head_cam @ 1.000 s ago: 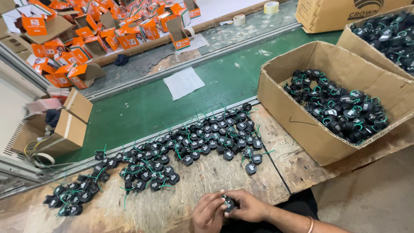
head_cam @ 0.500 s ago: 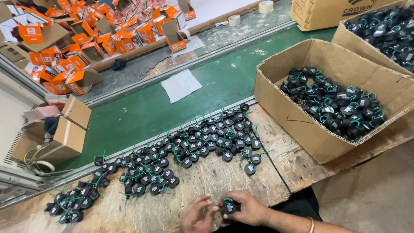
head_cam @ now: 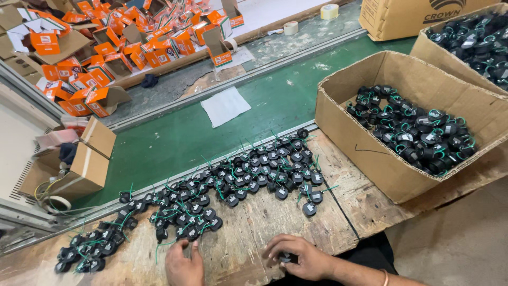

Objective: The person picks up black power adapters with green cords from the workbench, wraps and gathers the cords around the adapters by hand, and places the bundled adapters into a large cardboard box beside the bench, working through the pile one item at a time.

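Note:
Several small black round parts with green wires (head_cam: 248,177) lie in a long band across the worn wooden bench (head_cam: 254,228). My left hand (head_cam: 182,264) lies stretched out at the near edge, its fingertips touching the parts nearest me (head_cam: 186,233); nothing shows in its grasp. My right hand (head_cam: 302,257) rests on the bench to the right, fingers curled over one black part (head_cam: 288,258) that is mostly hidden under them.
An open cardboard box (head_cam: 365,143) full of the same parts stands at the right, and a second one (head_cam: 423,47) behind it. A green conveyor belt (head_cam: 211,132) with a white sheet (head_cam: 226,106) runs past the bench. Orange cartons (head_cam: 106,47) pile up beyond; brown boxes (head_cam: 84,164) stand left.
My hands, together on one part before, have separated. The left hand moved left and forward to the pile; the right stays by the near edge over the part.

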`<state>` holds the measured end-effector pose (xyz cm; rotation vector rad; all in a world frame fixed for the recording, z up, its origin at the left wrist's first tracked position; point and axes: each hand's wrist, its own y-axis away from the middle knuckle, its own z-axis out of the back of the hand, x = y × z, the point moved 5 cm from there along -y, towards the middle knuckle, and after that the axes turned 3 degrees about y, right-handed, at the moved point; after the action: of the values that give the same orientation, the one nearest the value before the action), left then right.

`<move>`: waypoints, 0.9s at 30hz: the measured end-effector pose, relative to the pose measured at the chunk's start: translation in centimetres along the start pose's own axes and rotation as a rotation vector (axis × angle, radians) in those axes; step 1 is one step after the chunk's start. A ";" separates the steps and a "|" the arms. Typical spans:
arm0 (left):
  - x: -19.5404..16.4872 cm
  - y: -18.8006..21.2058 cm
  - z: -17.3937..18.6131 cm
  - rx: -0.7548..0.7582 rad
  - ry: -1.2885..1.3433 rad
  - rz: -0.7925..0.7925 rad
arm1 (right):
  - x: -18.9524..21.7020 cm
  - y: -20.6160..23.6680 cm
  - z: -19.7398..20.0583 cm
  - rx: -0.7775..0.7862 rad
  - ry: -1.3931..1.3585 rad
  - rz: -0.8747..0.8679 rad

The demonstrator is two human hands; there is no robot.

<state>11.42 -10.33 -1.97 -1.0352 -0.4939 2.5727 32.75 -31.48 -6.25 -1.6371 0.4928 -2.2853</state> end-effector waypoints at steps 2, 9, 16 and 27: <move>-0.4 0.4 0.3 -0.058 0.012 -0.006 | -0.1 -0.1 0.0 0.009 -0.020 -0.014; -3.9 0.4 1.5 -0.126 -0.101 -0.258 | -0.6 0.0 0.0 0.036 -0.066 -0.051; -4.0 0.5 0.9 -0.077 0.056 -0.255 | -0.8 0.5 0.5 0.056 -0.042 0.002; -10.3 4.2 -0.9 -0.136 0.735 -0.992 | -1.7 0.1 1.0 -0.029 -0.252 -0.340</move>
<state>18.39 -18.23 1.80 -1.2471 -0.7251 1.2163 34.25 -30.95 -7.47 -2.1252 0.2010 -2.2517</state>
